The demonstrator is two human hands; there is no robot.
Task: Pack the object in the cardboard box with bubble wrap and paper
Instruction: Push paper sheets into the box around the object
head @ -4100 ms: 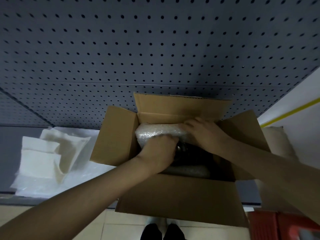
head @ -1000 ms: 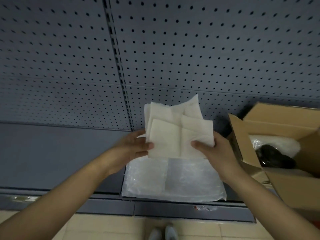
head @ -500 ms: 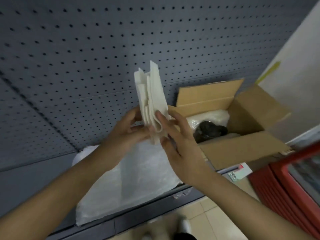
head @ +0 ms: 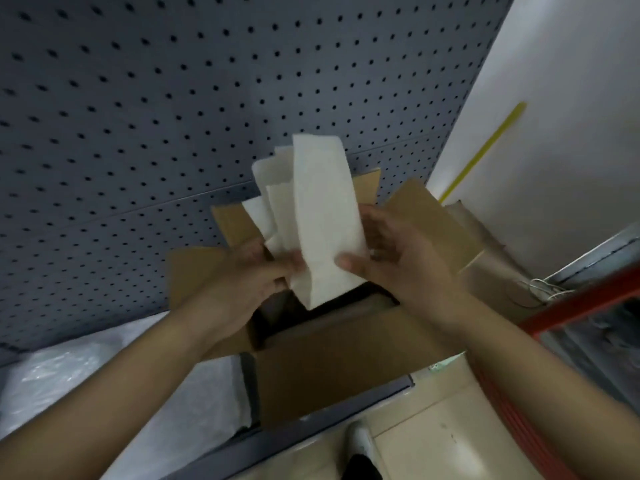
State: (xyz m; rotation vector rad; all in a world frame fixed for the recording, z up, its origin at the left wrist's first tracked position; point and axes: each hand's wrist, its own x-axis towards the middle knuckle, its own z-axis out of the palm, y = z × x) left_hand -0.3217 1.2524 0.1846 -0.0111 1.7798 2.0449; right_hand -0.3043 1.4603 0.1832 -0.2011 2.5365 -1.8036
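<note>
A bundle of folded white paper (head: 318, 216) stands upright over the open cardboard box (head: 339, 358). My left hand (head: 249, 282) grips the bundle's lower left edge. My right hand (head: 398, 254) pinches its lower right side with thumb in front. The box sits on a grey shelf with its flaps spread outward. Only a dark gap of the box interior shows beneath the paper; the object and the bubble wrap inside are hidden by the paper and my hands.
Clear bubble wrap sheets (head: 104, 393) lie on the shelf left of the box. A grey pegboard wall (head: 173, 98) rises behind. A red crate (head: 588, 323) stands at the right, and tiled floor (head: 433, 438) shows below.
Both hands left the box, picked up the paper bundle from the shelf at the left, and carried it right. It is now held over the box opening.
</note>
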